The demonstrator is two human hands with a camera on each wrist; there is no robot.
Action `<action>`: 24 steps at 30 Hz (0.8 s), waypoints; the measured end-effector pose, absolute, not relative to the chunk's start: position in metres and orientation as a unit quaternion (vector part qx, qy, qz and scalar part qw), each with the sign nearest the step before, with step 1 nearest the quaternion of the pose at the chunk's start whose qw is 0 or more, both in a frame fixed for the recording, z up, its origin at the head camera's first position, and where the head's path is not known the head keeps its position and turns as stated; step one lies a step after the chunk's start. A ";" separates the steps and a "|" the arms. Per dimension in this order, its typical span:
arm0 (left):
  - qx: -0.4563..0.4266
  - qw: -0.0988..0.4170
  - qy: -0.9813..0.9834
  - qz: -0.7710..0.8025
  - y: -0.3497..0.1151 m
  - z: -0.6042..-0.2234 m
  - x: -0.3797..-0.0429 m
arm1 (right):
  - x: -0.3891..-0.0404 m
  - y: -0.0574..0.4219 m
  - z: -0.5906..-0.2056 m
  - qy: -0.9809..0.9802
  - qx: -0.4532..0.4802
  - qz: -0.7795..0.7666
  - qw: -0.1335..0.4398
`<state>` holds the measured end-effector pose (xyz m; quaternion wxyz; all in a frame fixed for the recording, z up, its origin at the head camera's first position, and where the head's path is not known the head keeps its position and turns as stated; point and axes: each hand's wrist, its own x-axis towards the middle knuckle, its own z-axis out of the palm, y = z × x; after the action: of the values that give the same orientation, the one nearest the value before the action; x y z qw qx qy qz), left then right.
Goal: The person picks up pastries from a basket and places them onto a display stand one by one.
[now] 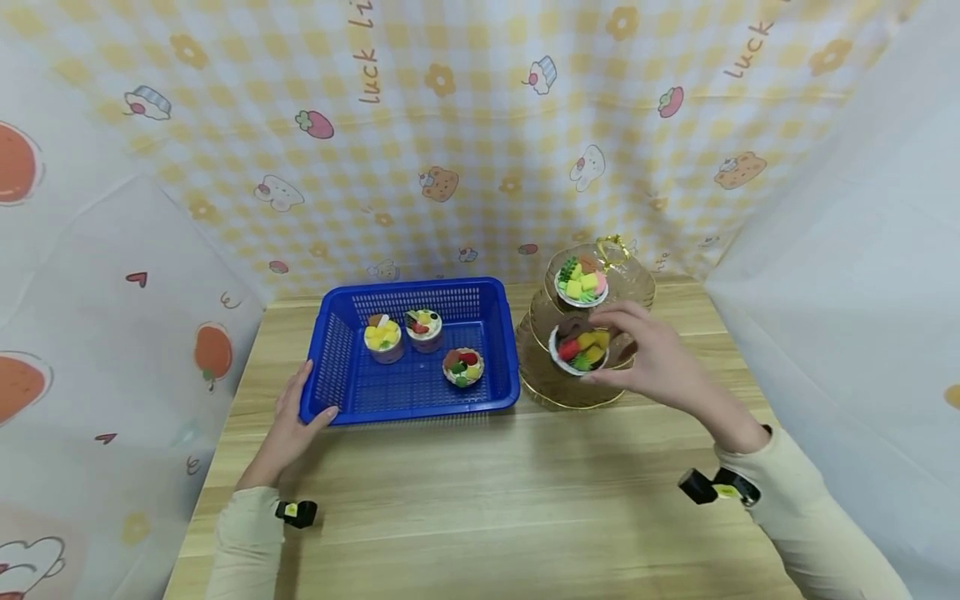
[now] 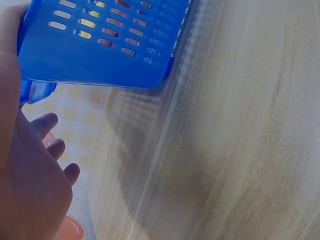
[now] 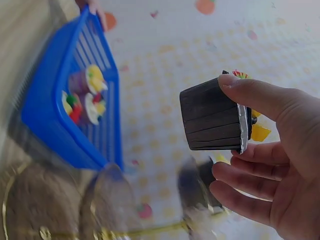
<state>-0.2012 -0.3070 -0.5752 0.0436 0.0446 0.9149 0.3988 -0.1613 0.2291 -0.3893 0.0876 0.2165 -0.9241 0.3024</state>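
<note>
My right hand (image 1: 656,354) pinches a toy cupcake (image 3: 212,116) in a dark paper cup with a silver rim; red, yellow, green and brown pieces top it. It is held in front of the clear, gold-rimmed tiered stand (image 1: 543,390). Another toy cupcake (image 1: 581,285), topped with green, yellow and pink, stands on the stand's upper tier. My left hand (image 1: 291,421) grips the near left corner of the blue basket (image 1: 408,411), thumb at the front rim. Inside are a yellow-topped cup (image 1: 384,337), a cream-topped cup (image 1: 424,331) and a small fruit-topped cupcake (image 1: 462,367).
The wooden table (image 1: 480,508) stretches in front of the basket and stand. Behind hangs a yellow checked curtain (image 1: 480,167), with pale cloth at both sides. A gold ribbon bow (image 1: 613,248) sits at the top of the stand.
</note>
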 end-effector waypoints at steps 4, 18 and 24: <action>0.045 0.041 0.913 0.402 -0.307 -0.576 -0.201 | -0.157 0.248 -0.378 -0.928 0.179 0.312 0.099; 0.045 0.039 0.914 0.402 -0.306 -0.577 -0.201 | -0.171 0.298 -0.372 -0.925 0.007 0.354 0.140; 0.045 0.039 0.911 0.408 -0.305 -0.574 -0.200 | -0.184 0.300 -0.379 -0.915 -0.013 0.369 0.164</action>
<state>-0.2000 -0.3053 -0.5742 0.0388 0.0448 0.9113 0.4075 -0.1840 0.2995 -0.3785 0.1644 -0.0129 -0.9148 0.3686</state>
